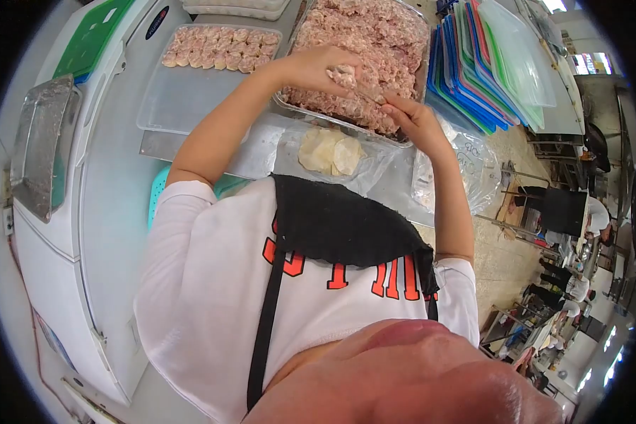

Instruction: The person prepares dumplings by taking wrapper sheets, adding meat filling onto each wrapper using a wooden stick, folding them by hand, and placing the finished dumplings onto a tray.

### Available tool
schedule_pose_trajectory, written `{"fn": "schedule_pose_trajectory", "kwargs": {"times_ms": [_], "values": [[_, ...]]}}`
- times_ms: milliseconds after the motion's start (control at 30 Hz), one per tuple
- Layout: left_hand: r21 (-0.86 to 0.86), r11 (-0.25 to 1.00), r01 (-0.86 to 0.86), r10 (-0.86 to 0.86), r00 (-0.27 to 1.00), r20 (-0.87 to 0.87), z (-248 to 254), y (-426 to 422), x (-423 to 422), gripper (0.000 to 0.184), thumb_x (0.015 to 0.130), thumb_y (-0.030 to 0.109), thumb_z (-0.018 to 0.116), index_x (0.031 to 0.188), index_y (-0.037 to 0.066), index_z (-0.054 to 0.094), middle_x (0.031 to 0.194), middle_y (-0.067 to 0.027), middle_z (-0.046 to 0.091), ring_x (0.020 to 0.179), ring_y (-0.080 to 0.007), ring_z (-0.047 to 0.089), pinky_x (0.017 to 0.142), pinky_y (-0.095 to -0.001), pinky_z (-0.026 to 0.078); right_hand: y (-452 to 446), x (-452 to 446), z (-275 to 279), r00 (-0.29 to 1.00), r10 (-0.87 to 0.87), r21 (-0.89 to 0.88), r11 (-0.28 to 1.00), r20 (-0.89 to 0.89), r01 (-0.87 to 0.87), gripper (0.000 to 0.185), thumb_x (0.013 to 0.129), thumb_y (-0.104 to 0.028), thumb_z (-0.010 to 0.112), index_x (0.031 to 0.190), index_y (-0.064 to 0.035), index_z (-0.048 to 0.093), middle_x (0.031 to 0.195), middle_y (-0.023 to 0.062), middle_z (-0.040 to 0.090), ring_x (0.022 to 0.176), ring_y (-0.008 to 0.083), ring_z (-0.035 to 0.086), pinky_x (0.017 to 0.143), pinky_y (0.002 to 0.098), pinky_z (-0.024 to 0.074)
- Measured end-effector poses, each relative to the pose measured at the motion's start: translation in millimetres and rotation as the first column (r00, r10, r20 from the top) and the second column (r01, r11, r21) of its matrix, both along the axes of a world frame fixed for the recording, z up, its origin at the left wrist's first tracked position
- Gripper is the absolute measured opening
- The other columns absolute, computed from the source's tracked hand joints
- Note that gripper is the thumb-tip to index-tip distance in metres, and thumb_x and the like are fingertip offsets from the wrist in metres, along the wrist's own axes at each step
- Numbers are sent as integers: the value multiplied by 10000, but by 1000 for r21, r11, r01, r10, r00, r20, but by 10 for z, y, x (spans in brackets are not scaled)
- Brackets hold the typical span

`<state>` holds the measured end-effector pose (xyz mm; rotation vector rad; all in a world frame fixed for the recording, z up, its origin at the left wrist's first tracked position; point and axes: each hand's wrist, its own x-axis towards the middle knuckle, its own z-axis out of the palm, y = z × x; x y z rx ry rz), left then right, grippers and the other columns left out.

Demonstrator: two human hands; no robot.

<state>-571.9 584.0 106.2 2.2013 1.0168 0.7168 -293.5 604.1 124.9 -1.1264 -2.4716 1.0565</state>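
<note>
Over the large tray (279,95) of minced meat (374,35), my left hand (319,69) is curled round a small piece of filled dough (342,75). My right hand (418,126) is closed, thumb and fingers pinched on a thin tool (372,93) whose far end points at the left hand. Its tip is hard to make out against the meat. Round pale wrappers (331,152) lie on plastic just below the tray. At the upper left, a translucent tray (180,106) holds rows of filled dumplings (219,49).
Coloured plastic sheets or lids (473,71) stand stacked right of the meat tray. A clear plastic bag (473,166) lies near my right forearm. Left are a white appliance (113,177) and an empty clear container (44,145). Other people (597,215) are in the background at right.
</note>
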Motion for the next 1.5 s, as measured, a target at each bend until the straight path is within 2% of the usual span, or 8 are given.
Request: {"fn": "schedule_pose_trajectory", "kwargs": {"times_ms": [233,500,567,633,800,933,1067,1500], "values": [[-340,840,-423,446,895,-13,-247,11,-1,749,708,548,752,1282,110,551,1233,-199,539,1177,-318,504,1008,-384,387,-107,8,114,993,-89,538,835,-72,113,274,926,-254,586,1145,-100,645,946,162,659,864,355,633,768,420,493],[-515,803,-300,365,931,26,-119,-176,21,757,760,439,755,1372,103,460,1323,-213,510,1256,-289,481,1056,-384,372,274,482,-514,935,-191,332,939,299,86,255,923,-280,582,1124,-148,665,987,196,662,904,387,624,741,441,497],[-362,887,-288,353,927,126,-112,-170,22,658,780,357,755,1324,98,490,1263,-164,565,1191,-269,530,1024,-375,403,152,501,-205,961,-217,187,965,174,184,305,932,-288,593,1145,-79,660,913,151,692,822,304,652,718,394,498],[187,934,-303,260,940,222,-189,-169,40,540,793,287,751,1248,85,543,1170,-107,628,1100,-250,584,980,-364,436,3,457,40,964,-265,-41,963,25,266,346,941,-290,596,1171,-36,643,844,99,700,750,220,638,699,352,493],[21,996,-85,86,996,-8,-12,-86,102,440,780,310,754,1116,63,613,1115,-96,651,1061,-256,602,973,-359,434,-216,180,-148,992,-100,-238,968,-80,79,318,952,-281,586,1141,-36,659,928,88,682,808,148,612,737,294,472],[139,947,-288,277,956,97,-244,-154,111,465,758,363,755,1082,61,614,1045,-118,651,983,-266,606,897,-383,446,-118,252,208,988,-79,389,921,135,20,271,921,-267,603,1127,-104,667,894,145,657,794,317,632,705,356,499],[-157,965,-210,214,977,7,-117,-59,39,543,752,421,756,1134,63,610,1133,-136,627,1063,-284,576,937,-382,431,-299,67,139,996,-63,516,856,56,25,241,910,-268,609,1093,-133,690,878,137,651,805,326,638,683,392,493],[-158,920,-358,379,916,134,-342,-169,-93,595,725,318,819,1202,43,593,1150,-114,630,1101,-223,572,970,-322,420,-158,20,-264,994,-49,154,986,-95,63,315,955,-243,567,1157,-8,627,998,159,675,900,259,648,802,327,494]]}}
